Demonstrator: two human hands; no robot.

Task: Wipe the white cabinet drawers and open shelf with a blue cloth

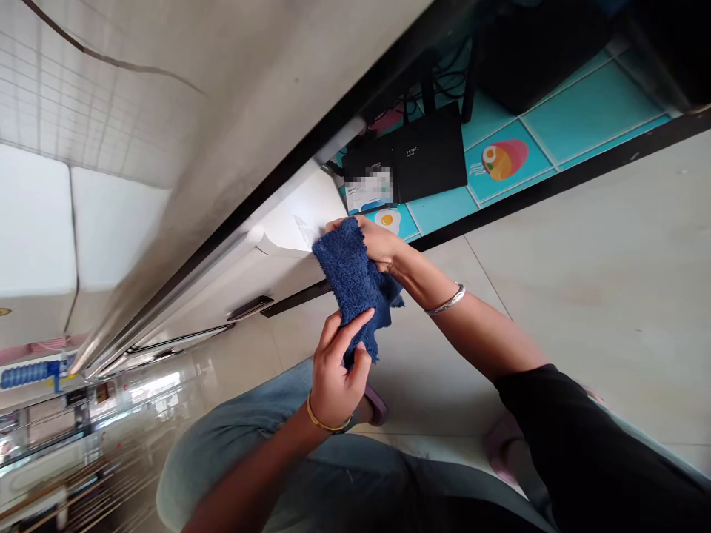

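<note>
A dark blue, fluffy cleaning cloth [349, 274] hangs between my two hands, in front of the cabinet side. My left hand [340, 370], with a gold bracelet at the wrist, pinches the cloth's lower end between thumb and fingers. Higher up, my right hand [378, 240] grips the upper part, and a silver bangle sits on that forearm. Some of the right fingers are hidden behind the cloth. Just beyond that hand stands a white panel [303, 211].
A black router [430, 155] lies on a low shelf lined with turquoise tile-pattern covering [444, 215]. Cables [444, 78] bunch behind it. A long white cabinet front [216, 296] with dark handles runs to the left. Pale floor tiles [600, 296] lie at the right.
</note>
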